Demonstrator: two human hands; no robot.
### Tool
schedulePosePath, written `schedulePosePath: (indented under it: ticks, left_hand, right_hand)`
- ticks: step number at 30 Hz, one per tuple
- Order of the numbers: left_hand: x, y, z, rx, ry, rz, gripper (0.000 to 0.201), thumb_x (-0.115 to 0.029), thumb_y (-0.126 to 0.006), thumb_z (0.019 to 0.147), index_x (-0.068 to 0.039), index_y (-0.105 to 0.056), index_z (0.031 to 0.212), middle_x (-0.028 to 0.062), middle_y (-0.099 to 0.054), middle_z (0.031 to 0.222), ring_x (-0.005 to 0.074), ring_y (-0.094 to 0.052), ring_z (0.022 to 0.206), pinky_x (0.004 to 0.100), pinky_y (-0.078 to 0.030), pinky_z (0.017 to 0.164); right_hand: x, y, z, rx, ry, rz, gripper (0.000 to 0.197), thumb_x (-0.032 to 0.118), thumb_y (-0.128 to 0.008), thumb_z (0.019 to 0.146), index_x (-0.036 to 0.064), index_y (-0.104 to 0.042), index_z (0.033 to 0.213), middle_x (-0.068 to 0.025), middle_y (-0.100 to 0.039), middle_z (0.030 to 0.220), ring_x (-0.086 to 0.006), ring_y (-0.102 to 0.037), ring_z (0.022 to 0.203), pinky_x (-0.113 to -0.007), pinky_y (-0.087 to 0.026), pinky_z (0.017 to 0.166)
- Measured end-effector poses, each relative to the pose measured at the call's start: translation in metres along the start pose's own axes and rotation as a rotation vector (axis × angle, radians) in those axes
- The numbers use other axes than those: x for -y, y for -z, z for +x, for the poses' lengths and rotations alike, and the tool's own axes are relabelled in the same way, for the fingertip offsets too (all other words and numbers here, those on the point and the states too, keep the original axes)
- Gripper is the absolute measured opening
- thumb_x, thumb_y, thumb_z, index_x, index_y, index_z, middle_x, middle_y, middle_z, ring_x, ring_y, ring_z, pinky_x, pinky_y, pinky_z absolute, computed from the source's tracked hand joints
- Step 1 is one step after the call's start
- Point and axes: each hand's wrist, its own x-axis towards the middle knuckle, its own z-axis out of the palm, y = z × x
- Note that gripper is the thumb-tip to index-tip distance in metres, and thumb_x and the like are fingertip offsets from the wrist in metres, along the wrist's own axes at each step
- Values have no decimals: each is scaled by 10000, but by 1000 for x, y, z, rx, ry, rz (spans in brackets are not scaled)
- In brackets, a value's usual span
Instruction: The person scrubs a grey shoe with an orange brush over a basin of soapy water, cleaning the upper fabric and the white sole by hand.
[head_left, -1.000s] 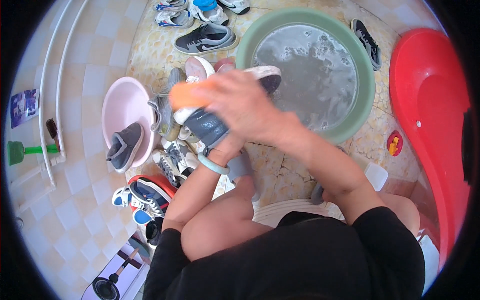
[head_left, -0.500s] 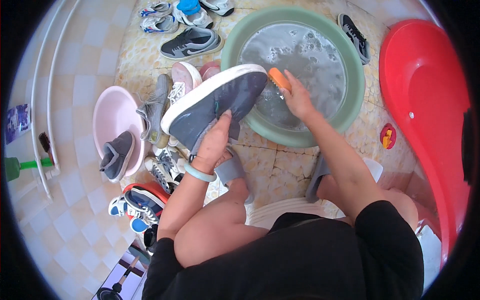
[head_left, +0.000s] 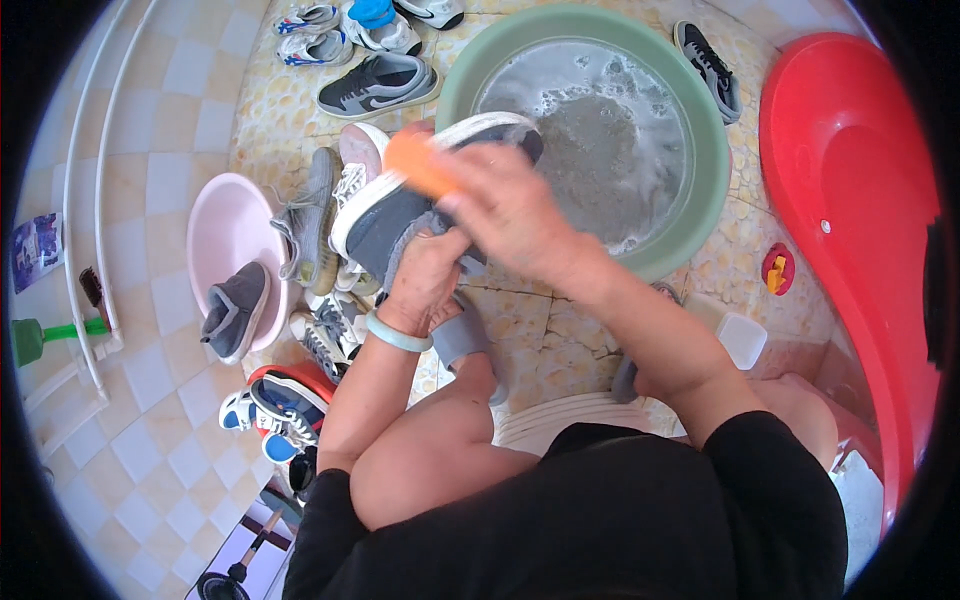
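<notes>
My left hand (head_left: pixel 425 272) is closed round the opening of a dark grey shoe (head_left: pixel 375 235) with a thick white sole. The shoe is held up just left of a green basin (head_left: pixel 708 185) of cloudy, foamy water. In my right hand (head_left: pixel 515 210) is an orange scrubbing brush (head_left: pixel 418 165), smeared by motion. It lies over the shoe's white sole edge; its bristles cannot be made out. A similar grey shoe (head_left: pixel 236 312) leans in a pale pink basin (head_left: pixel 200 225) to the left.
Several shoes stand at the back left, among them a grey-black sneaker (head_left: pixel 380 85). A black shoe (head_left: pixel 707 60) rests behind the green basin's right side. More shoes, including a grey knit one (head_left: pixel 315 215), sit by the pink basin. A large red tub (head_left: pixel 850 130) fills the right side.
My right hand has moved left from over the water, bringing the orange brush onto the shoe's sole edge. The left hand still holds the shoe, slightly turned. Foam on the water has shifted.
</notes>
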Motion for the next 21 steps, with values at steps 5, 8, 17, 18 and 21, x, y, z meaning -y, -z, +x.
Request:
schedulePosePath:
  ticks: [5, 8, 17, 18, 21]
  left_hand:
    - [-11, -2, -4, -2, -47, -155, 155, 65, -514, 773, 64, -619, 887, 145, -625, 929, 235, -622, 836, 366, -496, 762]
    - [-12, -6, -1, 6, -96, -166, 264, 40, -516, 762, 79, -601, 1009, 164, -631, 1026, 269, -617, 942, 397, -484, 857]
    - [-31, 13, 0, 132, -183, -590, 484, -86, -490, 775, 74, -499, 1233, 203, -564, 1240, 349, -525, 1164, 463, -365, 1055]
    - [-33, 12, -1, 121, -197, -595, 484, -89, -486, 779, 73, -496, 1235, 203, -563, 1242, 347, -525, 1163, 461, -365, 1055]
    - [-33, 10, 0, 110, -181, -602, 484, -102, -477, 792, 69, -486, 1245, 199, -559, 1248, 344, -528, 1157, 456, -365, 1056]
  right_hand:
    - [-70, 21, 3, 3, -125, -362, 275, 123, -625, 841, 96, -659, 1112, -144, -621, 1069, -354, -543, 1012, -414, -430, 923]
    - [-119, 40, -20, -44, -423, -362, 310, 147, -605, 860, 90, -626, 1164, -156, -609, 1033, -336, -539, 975, -419, -428, 889]
    - [-55, 29, 9, -272, -308, -144, 401, 134, -540, 909, 30, -484, 1292, -195, -562, 1061, -359, -523, 988, -432, -410, 905]
    - [-51, 29, 12, -288, -329, -80, 405, 124, -546, 903, 17, -480, 1289, -196, -561, 1068, -358, -522, 997, -430, -412, 904]
    - [-12, 11, 5, -233, -127, -55, 368, 109, -543, 922, 36, -517, 1281, -148, -558, 1152, -283, -536, 1049, -390, -416, 936]
